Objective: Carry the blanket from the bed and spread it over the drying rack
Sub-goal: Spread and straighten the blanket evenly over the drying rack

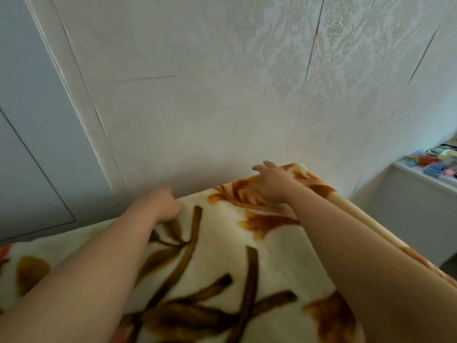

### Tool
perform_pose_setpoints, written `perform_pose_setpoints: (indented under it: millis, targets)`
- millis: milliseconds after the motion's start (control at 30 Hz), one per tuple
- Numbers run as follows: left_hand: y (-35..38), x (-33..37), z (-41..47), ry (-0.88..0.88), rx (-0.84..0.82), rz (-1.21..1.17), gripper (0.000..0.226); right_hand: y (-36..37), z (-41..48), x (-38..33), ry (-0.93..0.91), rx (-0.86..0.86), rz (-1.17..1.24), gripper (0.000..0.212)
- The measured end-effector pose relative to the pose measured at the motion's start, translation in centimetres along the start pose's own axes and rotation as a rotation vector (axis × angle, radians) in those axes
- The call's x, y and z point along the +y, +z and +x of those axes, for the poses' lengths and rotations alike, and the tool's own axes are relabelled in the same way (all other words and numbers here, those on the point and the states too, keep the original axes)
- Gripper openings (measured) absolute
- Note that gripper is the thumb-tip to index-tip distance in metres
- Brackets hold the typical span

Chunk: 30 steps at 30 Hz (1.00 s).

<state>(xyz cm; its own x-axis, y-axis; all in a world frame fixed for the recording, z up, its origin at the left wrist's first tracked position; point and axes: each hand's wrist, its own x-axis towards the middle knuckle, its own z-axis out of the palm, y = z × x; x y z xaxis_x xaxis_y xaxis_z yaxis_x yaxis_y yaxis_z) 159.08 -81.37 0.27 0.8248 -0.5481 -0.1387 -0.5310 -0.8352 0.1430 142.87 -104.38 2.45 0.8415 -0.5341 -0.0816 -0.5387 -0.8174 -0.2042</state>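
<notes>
Nearest the camera, the blanket (222,280) is lying spread flat, cream with brown stems and orange flowers, and it is covering whatever carries it; no rail of the drying rack is showing, so whether it is already resting on the rack cannot be told. Both bare forearms are reaching forward over it, away from the body.

Farther out, the left hand (163,204) is curling its grip together into a fist on the cloth near the far edge; it is probably bunching a fold, though the fingers are hidden underneath.

Farther still and to the right, the right hand (274,183) is lying with its grip apart, fingers spread flat and pressing on the orange far corner.

The far edge is running left to right, just short of the wallpapered wall (222,95), with the right hand nearer the corner. Any further spreading, in my judgement, is calling for a pull outward along that edge, away from the fist.
</notes>
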Motion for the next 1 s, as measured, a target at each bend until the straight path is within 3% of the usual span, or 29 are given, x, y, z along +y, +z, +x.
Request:
perform_pose_setpoints:
  millis: [133, 267, 333, 467, 567, 667, 700, 767, 867, 900, 967, 1000]
  targets:
    - [0.1, -1.5, -1.4, 0.011, -0.056, 0.137, 0.036, 0.4, -0.3, -2.8, -0.085, -0.079, -0.138, 0.062]
    - [0.1, -1.4, -2.7, 0.068, 0.090, 0.175, 0.025, 1.5, -0.3, -3.3, -0.076, 0.084, -0.239, 0.037]
    - [0.4, -1.3, -3.7, 0.106, 0.168, 0.231, 0.026, 2.2, -0.4, -3.4, -0.079, 0.093, -0.230, 0.041]
    - [0.7, -1.1, -5.4, 0.106, 0.248, 0.277, 0.030, 1.8, -2.1, -2.5, -0.069, -0.053, -0.046, 0.060]
    - [0.8, -0.3, -6.4, 0.051, 0.146, 0.312, 0.036, 0.4, -4.2, -0.8, -0.009, -0.077, -0.087, 0.058]
    - [1.6, 1.2, -8.1, -0.029, -0.008, 0.228, 0.055, -1.1, -7.3, 1.6, 0.094, -0.080, -0.080, 0.028]
    - [1.8, 1.9, -8.8, -0.044, -0.051, 0.212, 0.059, -1.7, -8.8, 2.1, 0.110, -0.065, -0.080, 0.029]
    - [1.9, 3.6, -10.9, -0.062, -0.128, 0.177, 0.060, -1.2, -10.5, 5.0, 0.129, -0.084, -0.083, 0.048]
    - [1.9, 5.7, -13.8, -0.034, -0.215, 0.147, 0.064, -3.6, -18.1, 3.6, 0.226, -0.067, 0.062, 0.087]
    - [2.0, 6.4, -15.0, -0.012, -0.238, 0.154, 0.068, -4.2, -20.6, 3.3, 0.292, -0.094, 0.108, 0.081]
    - [2.0, 7.5, -17.4, 0.027, -0.265, 0.168, 0.068, -4.6, -24.4, 3.4, 0.326, -0.107, 0.126, 0.043]
    - [2.1, 7.9, -18.7, 0.053, -0.268, 0.172, 0.065, -4.4, -26.1, 4.5, 0.365, -0.132, 0.093, 0.040]
